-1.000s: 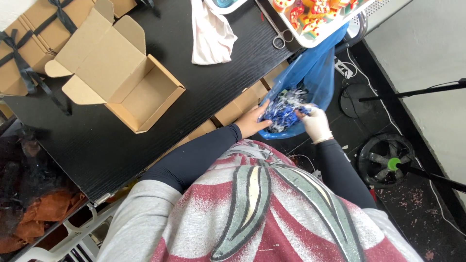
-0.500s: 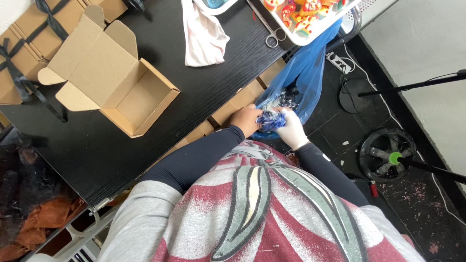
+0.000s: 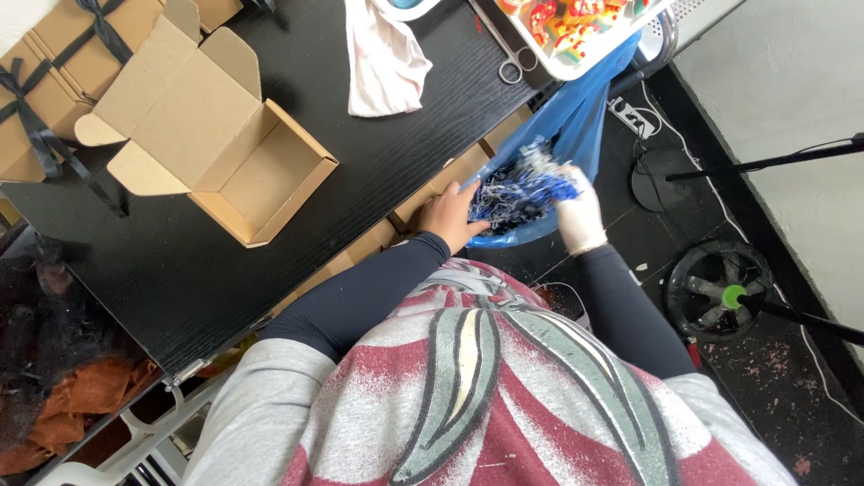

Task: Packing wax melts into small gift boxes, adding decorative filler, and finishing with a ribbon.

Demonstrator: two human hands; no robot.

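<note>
Bench (image 3: pixel 297 207): black wood-grain top, running slantwise across the view; the person stands at its near edge.
Open box (image 3: pixel 243 153): plain cardboard, flaps up, nothing visible inside, on the bench to the left of the hands.
Tied boxes (image 3: pixel 49 90): closed cardboard boxes bound with dark ribbon, at the far left of the bench.
Bag (image 3: pixel 576 135): blue plastic, hanging off the bench's edge below a tray, its mouth open toward the person.
Cloth (image 3: pixel 382 58): pale, crumpled, on the bench beyond the open box.
Tray (image 3: pixel 585 56): white, holding small bright items, at the top edge above the bag.
Shreds (image 3: pixel 513 193): a loose bunch of blue, white and dark strips, gathered at the bag's mouth between the two hands.
Left hand (image 3: pixel 450 216): at the bag's near rim, fingers curled in against the shreds; closed partly around them.
Right hand (image 3: pixel 576 211): gloved or pale-covered, closed on the far side of the bunch, lifting it.
Scissors (image 3: pixel 511 65): on the bench, just beside the tray.
Handling: the shreds look very light, soft and springy, likely to shed strands; best cupped from both sides and lightly pressed, not pinched at one tuft.
</note>
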